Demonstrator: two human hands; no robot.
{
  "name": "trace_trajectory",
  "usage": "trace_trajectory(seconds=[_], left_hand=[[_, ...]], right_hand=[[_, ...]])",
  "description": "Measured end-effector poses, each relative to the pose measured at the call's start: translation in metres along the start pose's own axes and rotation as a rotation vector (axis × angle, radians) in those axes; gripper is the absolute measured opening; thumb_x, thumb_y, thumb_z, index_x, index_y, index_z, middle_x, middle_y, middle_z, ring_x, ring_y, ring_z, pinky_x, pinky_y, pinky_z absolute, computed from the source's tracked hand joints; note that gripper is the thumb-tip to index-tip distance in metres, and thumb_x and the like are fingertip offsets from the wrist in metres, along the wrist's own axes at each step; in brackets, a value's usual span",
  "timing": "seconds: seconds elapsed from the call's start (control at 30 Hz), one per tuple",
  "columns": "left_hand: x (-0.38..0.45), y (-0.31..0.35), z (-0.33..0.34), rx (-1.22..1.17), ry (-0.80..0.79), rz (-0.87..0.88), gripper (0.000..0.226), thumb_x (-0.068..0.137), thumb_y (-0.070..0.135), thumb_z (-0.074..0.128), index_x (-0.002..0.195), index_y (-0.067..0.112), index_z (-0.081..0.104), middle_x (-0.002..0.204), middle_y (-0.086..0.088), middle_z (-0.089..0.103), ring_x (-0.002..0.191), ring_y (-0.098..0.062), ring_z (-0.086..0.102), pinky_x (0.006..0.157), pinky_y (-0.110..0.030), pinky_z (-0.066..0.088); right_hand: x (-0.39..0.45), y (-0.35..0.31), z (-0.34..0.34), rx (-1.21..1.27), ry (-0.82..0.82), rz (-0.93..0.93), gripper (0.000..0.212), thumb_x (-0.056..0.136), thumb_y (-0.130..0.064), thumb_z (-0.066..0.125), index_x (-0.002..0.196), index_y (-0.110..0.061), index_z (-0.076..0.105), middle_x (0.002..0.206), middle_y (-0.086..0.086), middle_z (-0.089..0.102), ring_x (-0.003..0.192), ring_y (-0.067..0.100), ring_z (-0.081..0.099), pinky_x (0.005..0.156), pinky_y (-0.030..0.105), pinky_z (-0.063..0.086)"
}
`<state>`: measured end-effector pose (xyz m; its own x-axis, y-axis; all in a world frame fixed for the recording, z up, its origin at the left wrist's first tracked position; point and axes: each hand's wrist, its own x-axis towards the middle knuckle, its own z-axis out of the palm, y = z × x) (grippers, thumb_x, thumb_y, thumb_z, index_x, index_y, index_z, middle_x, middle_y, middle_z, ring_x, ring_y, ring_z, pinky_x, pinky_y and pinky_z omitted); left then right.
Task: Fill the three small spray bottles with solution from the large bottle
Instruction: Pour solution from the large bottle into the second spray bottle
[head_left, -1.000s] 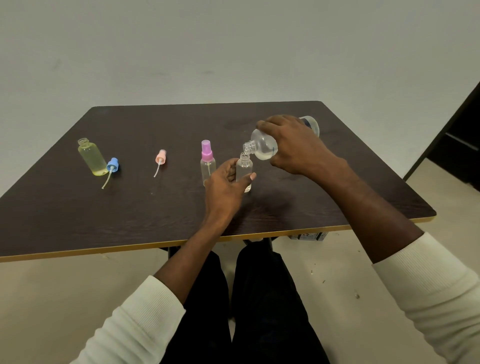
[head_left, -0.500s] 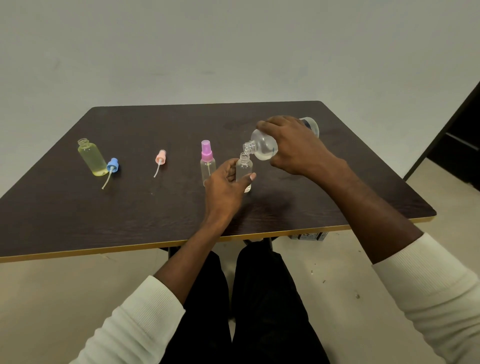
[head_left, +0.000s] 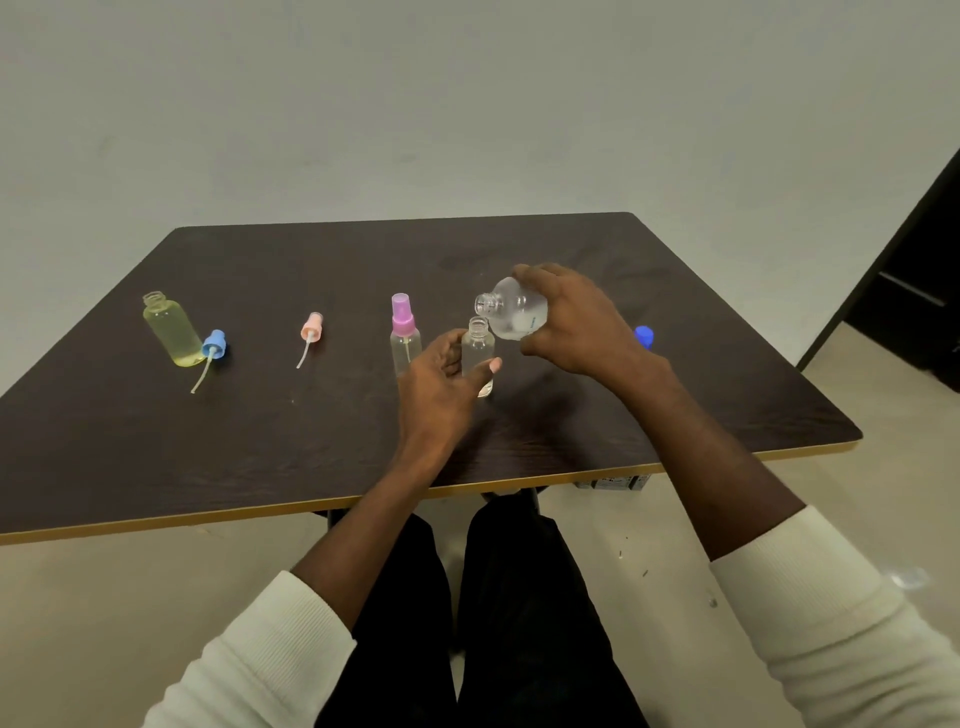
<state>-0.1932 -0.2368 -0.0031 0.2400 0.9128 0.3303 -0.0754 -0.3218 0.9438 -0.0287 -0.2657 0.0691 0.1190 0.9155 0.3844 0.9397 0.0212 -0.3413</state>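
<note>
My left hand (head_left: 441, 379) is curled around something upright, thumb on 1 side and fingers wrapped over the other. My right hand (head_left: 574, 319) is raised just beside it, fingers curved over what it grips, both forearms bare below pushed-up white sleeves.

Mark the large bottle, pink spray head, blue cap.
large bottle (head_left: 511, 306), head view, clear shoulder near the neck.
pink spray head (head_left: 311, 328), head view, its pink top.
blue cap (head_left: 644, 335), head view, top face.
</note>
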Motion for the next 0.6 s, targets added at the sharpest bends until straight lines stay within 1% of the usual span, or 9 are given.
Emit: trace_trajectory(seconds=[0.07,0.1,0.17,0.23,0.33,0.43,0.53,0.6], left_hand=[[0.000,0.001,0.000,0.008,-0.003,0.013,0.039,0.084,0.009,0.080,0.098,0.041,0.063,0.094,0.017,0.074,0.095,-0.003,0.072,0.085,-0.023,0.057],[0.000,0.001,0.000,0.008,-0.005,0.015,0.040,0.084,0.008,0.080,0.097,0.042,0.064,0.092,0.018,0.074,0.094,-0.003,0.072,0.084,-0.022,0.057],[0.000,0.000,0.000,0.003,-0.014,0.010,0.040,0.084,0.008,0.080,0.098,0.042,0.064,0.092,0.020,0.074,0.094,-0.001,0.072,0.081,-0.018,0.056],[0.000,0.000,0.000,0.004,-0.021,0.010,0.040,0.084,0.008,0.080,0.099,0.041,0.063,0.091,0.023,0.074,0.094,0.002,0.071,0.079,-0.014,0.054],[0.002,0.000,0.001,0.011,-0.032,0.021,0.039,0.084,0.008,0.079,0.096,0.042,0.064,0.088,0.028,0.074,0.093,0.003,0.071,0.080,-0.015,0.054],[0.003,-0.001,0.002,0.020,-0.036,0.031,0.038,0.084,0.009,0.080,0.095,0.042,0.064,0.089,0.027,0.074,0.094,0.000,0.071,0.082,-0.019,0.055],[0.002,-0.002,0.003,0.023,-0.031,0.030,0.038,0.084,0.010,0.080,0.096,0.041,0.063,0.088,0.027,0.073,0.093,0.002,0.071,0.080,-0.015,0.054],[0.001,-0.001,0.003,0.026,-0.027,0.032,0.039,0.083,0.010,0.081,0.097,0.041,0.063,0.090,0.023,0.073,0.093,0.003,0.070,0.081,-0.015,0.054]], right_hand=[[-0.001,-0.003,0.004,0.169,0.086,0.076,0.065,0.065,-0.020,0.078,0.127,-0.016,0.057,0.115,-0.001,0.062,0.102,0.019,0.058,0.082,0.030,0.047],[-0.001,-0.004,0.006,0.270,0.138,0.142,0.060,0.064,-0.020,0.079,0.120,-0.016,0.059,0.106,-0.003,0.063,0.094,0.016,0.058,0.078,0.028,0.048],[0.000,-0.004,0.012,0.454,0.226,0.262,0.056,0.061,-0.021,0.082,0.113,-0.018,0.063,0.098,-0.007,0.066,0.086,0.013,0.061,0.077,0.027,0.052],[0.000,-0.001,0.019,0.619,0.279,0.332,0.053,0.059,-0.020,0.084,0.108,-0.019,0.065,0.098,-0.006,0.070,0.087,0.013,0.066,0.081,0.033,0.057],[-0.003,0.000,0.026,0.768,0.307,0.390,0.053,0.063,-0.013,0.085,0.111,-0.018,0.062,0.103,-0.002,0.070,0.094,0.014,0.067,0.086,0.035,0.057],[-0.004,0.002,0.030,0.806,0.299,0.384,0.057,0.067,-0.014,0.085,0.118,-0.019,0.059,0.110,-0.003,0.068,0.100,0.014,0.066,0.089,0.033,0.056],[-0.006,0.005,0.032,0.797,0.274,0.377,0.060,0.070,-0.017,0.084,0.123,-0.020,0.056,0.114,-0.005,0.065,0.104,0.012,0.063,0.090,0.029,0.054],[-0.007,0.007,0.033,0.807,0.267,0.370,0.062,0.071,-0.019,0.083,0.126,-0.021,0.055,0.117,-0.005,0.065,0.106,0.012,0.063,0.092,0.032,0.054]])
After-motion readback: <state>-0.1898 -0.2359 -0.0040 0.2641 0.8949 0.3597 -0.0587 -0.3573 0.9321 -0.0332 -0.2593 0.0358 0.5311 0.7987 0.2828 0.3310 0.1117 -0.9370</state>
